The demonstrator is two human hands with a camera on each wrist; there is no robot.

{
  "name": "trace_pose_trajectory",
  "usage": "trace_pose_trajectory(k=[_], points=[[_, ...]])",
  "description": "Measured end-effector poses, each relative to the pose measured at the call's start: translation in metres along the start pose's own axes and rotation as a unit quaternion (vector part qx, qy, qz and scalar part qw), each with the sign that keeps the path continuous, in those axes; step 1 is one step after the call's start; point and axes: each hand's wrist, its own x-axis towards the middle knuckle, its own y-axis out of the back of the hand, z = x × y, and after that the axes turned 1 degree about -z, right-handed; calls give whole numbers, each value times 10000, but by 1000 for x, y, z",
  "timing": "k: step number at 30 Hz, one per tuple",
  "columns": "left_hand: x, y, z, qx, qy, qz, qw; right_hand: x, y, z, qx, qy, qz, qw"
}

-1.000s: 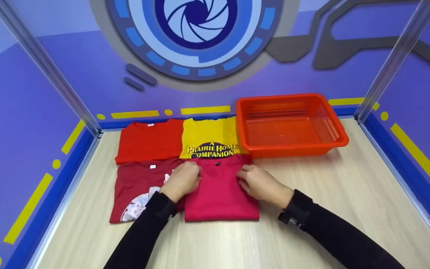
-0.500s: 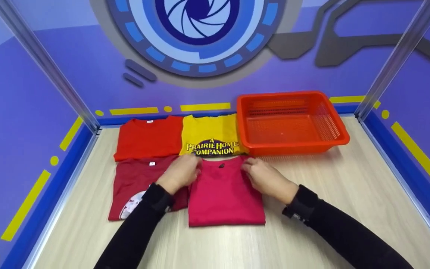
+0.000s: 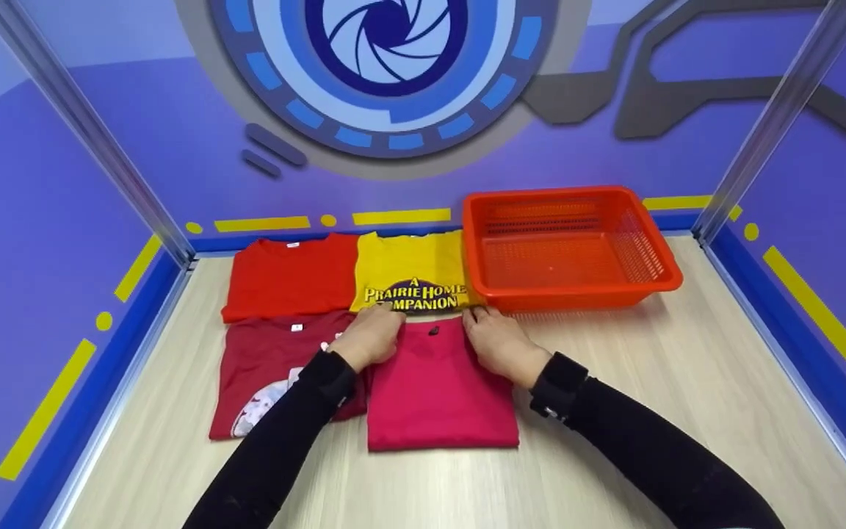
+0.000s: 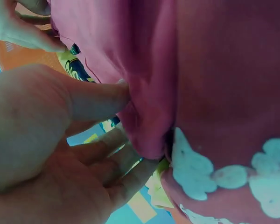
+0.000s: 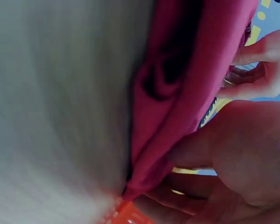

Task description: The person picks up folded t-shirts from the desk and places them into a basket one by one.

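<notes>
A folded crimson shirt lies flat on the wooden table, near the middle. My left hand grips its far left corner and my right hand grips its far right corner. In the left wrist view the thumb lies on top of the crimson shirt and the fingers curl under its edge. The right wrist view shows the same pinch on the crimson shirt, thumb above and fingers below.
A dark red shirt with a white print lies just left of the crimson one. Behind them lie a red shirt and a yellow printed shirt. An empty orange basket stands at the back right. Purple walls close in the table.
Both hands have slid from the upper part of the crimson shirt to its far edge and now pinch its corners. The shirt itself has barely shifted.
</notes>
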Motion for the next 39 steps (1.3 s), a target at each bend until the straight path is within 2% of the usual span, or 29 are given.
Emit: trace_pose_trajectory(k=[4, 6, 9, 13, 17, 21, 24, 28, 35, 39], points=[[35, -39, -36, 277, -109, 21, 9996, 1, 1, 0, 69, -108, 34, 9999], [37, -37, -39, 379, -154, 22, 9992, 1, 0, 1, 69, -116, 156, 9998], [21, -9, -23, 9, -34, -97, 9999, 0, -3, 2, 162, -81, 484, 9987], [-11, 30, 5, -289, 131, -110, 9994, -4, -4, 3, 404, -16, 901, 9951], [-28, 37, 13, -410, 183, -8, 9990, -13, -1, 7, 682, 173, 1237, 9898], [-38, 37, 11, -753, 274, 41, 9968, -22, 11, 12, 1198, 326, 1397, 9824], [-44, 40, 7, -979, 124, 210, 9949, -27, 24, 19, 1787, 329, 1435, 9728], [-51, 55, 2, -1271, -215, 519, 9903, -32, 39, 29, 2496, 390, 1482, 9561], [-69, 98, 5, -1604, -623, 760, 9821, -47, 69, 44, 3221, 472, 1694, 9302], [-78, 122, 13, -1619, -914, 1015, 9773, -58, 90, 48, 3342, 617, 1852, 9221]])
